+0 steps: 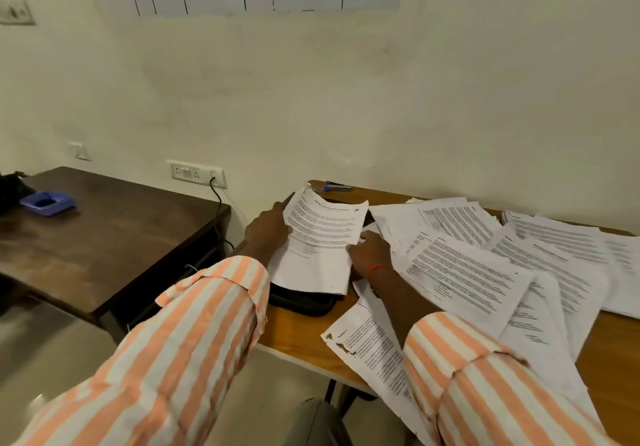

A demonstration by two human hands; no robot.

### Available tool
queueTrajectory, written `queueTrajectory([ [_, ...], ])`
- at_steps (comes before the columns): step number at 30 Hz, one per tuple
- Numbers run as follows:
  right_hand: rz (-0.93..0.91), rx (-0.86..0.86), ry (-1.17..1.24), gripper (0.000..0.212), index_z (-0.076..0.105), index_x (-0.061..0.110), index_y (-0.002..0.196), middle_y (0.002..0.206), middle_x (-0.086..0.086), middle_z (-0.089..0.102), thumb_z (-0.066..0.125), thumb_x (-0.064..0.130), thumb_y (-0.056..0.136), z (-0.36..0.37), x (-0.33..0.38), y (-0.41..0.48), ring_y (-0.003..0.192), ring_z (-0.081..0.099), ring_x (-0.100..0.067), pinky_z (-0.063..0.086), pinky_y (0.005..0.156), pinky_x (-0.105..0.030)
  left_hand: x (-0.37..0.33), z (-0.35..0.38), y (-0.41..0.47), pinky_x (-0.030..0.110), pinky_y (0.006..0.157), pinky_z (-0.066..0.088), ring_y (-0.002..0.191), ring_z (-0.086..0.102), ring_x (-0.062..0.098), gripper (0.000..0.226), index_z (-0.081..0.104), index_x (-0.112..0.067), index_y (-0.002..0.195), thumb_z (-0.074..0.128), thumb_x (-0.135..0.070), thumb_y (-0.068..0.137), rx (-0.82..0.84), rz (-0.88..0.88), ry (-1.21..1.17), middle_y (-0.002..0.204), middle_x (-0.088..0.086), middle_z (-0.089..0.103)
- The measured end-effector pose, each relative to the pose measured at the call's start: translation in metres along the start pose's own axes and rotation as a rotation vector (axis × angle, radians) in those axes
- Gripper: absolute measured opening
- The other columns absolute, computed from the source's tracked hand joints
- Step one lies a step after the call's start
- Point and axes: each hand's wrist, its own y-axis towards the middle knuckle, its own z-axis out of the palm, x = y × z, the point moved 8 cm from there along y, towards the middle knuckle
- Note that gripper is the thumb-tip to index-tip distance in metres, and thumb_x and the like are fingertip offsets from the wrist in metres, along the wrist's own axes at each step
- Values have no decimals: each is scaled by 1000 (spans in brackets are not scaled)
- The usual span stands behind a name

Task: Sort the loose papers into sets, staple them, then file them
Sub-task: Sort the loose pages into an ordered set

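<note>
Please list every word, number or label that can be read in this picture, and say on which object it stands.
None can be read for certain.
Sheet held by both hands: printed lines, too blurred.
Loose papers spread on the table: text too blurred.
Sheet at the table's near edge: heading too small to read.
Wall socket: no text visible.

Light wooden desk [301, 334], right of frame: loose papers [485, 265], black folder [304, 302], blue stapler [337, 187] at back edge.
</note>
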Motion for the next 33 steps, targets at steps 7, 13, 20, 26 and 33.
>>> queueTrajectory([
  [7,-3,11,-59,16,68,5,106,113,-13,71,64,12,91,33,-5,-2,101,67,-27,46,73,-24,27,14,17,41,86,47,118,59,34,50,43,-19,141,61,-34,97,-1,-7,130,127,12,61],
  [13,-25,-20,-49,20,67,4,107,115,-13,71,70,13,89,38,-7,-2,105,67,-28,50,79,-26,30,22,23,44,90,47,121,53,33,50,46,-14,139,59,-39,98,-50,25,222,125,13,54],
  [20,-10,-29,-48,26,67,4,110,114,-13,70,67,25,93,32,-6,-1,106,67,-28,54,85,-30,32,17,24,45,96,44,119,51,35,50,54,-7,130,54,-46,98,-106,-3,301,126,16,51],
  [26,10,-157,-349,38,56,7,127,128,-16,57,57,27,95,-38,-27,-9,119,57,-33,48,98,-41,-60,31,-1,44,106,39,125,51,33,48,56,-14,137,59,-40,97,-162,255,138,136,14,53],
  [33,358,-430,-737,45,55,11,123,129,-14,55,56,40,88,-169,-96,-43,120,51,-34,38,101,-43,-208,108,-59,39,99,50,119,58,25,45,63,-19,127,60,-51,96,180,457,19,131,7,61],
])
